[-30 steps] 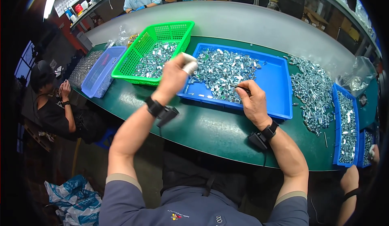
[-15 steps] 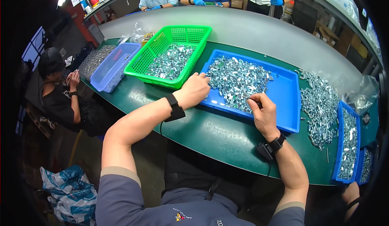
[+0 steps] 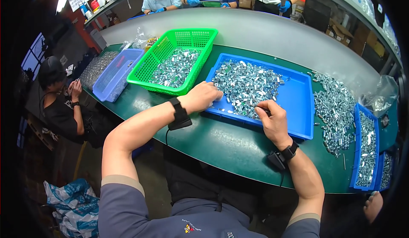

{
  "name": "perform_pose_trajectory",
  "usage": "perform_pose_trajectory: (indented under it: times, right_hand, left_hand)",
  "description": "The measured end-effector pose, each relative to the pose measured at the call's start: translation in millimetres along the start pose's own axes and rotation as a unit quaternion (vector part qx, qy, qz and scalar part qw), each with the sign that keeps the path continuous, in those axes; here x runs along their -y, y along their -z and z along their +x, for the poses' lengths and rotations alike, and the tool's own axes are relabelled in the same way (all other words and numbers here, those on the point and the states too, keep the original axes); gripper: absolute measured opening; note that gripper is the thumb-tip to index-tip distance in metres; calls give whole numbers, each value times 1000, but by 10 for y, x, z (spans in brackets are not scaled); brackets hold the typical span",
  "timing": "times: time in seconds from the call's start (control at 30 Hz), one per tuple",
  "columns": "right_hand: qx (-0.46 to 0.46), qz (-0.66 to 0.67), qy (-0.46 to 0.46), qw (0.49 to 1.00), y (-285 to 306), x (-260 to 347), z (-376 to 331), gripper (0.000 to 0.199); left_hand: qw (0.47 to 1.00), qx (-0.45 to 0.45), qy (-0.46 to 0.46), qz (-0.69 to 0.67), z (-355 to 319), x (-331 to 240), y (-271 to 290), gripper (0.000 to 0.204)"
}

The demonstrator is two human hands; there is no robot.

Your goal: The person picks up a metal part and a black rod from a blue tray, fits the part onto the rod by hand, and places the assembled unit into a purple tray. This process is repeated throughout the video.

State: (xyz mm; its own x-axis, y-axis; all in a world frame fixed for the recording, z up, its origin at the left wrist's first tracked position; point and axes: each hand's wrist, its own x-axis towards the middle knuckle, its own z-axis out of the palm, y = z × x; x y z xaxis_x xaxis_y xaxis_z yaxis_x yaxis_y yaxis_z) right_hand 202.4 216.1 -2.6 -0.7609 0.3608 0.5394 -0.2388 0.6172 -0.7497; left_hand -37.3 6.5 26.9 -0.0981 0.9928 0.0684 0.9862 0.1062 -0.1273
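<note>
A blue tray (image 3: 298,105) on the table holds a heap of small shiny metal parts (image 3: 247,80), piled towards its left and middle. My left hand (image 3: 202,97) reaches over the tray's left rim, its fingers curled closed at the near left of the heap; whatever they grip is hidden. At the heap's near edge my right hand (image 3: 275,122) is closed around a dark slim tool (image 3: 263,109), perhaps tweezers, with its tip pointing left among the parts. Beside my left hand stands a green basket (image 3: 135,76) of similar parts.
A purple basket (image 3: 99,88) sits farther left. Loose metal parts (image 3: 334,114) lie right of the tray, then a narrow blue bin (image 3: 355,169) of parts. A grey partition (image 3: 251,31) runs behind. One co-worker (image 3: 59,97) sits left; another person's hand (image 3: 373,206) shows lower right.
My left hand's fingertips have come nearer along the tray's left side. My right hand and its tool have shifted slightly left and nearer. The view has shifted a little.
</note>
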Motion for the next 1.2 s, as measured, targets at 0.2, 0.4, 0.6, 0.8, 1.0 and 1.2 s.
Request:
perform_pose_trajectory:
  times: [0.2,0.4,0.6,0.8,1.0,1.2]
  right_hand:
    - [17,-2,1,1000,20,27,43,8]
    - [18,-12,7,1000,21,76,42,9]
    - [14,-31,22,999,36,52,33,11]
    - [-5,-1,40,999,22,75,45,15]
    - [2,-14,12,1000,45,56,47,12]
    - [25,-58,6,998,29,39,40,8]
  left_hand:
    - [999,-46,-13,-20,-85,30,5,18]
    - [999,-30,-15,39,-64,9,-18,26]
    - [992,-72,26,-102,-40,-62,74,16]
    - [913,-154,120,-357,130,-612,135,15]
    - [875,-198,81,-435,326,-806,4,17]
    - [886,-211,50,-410,313,-841,-71,18]
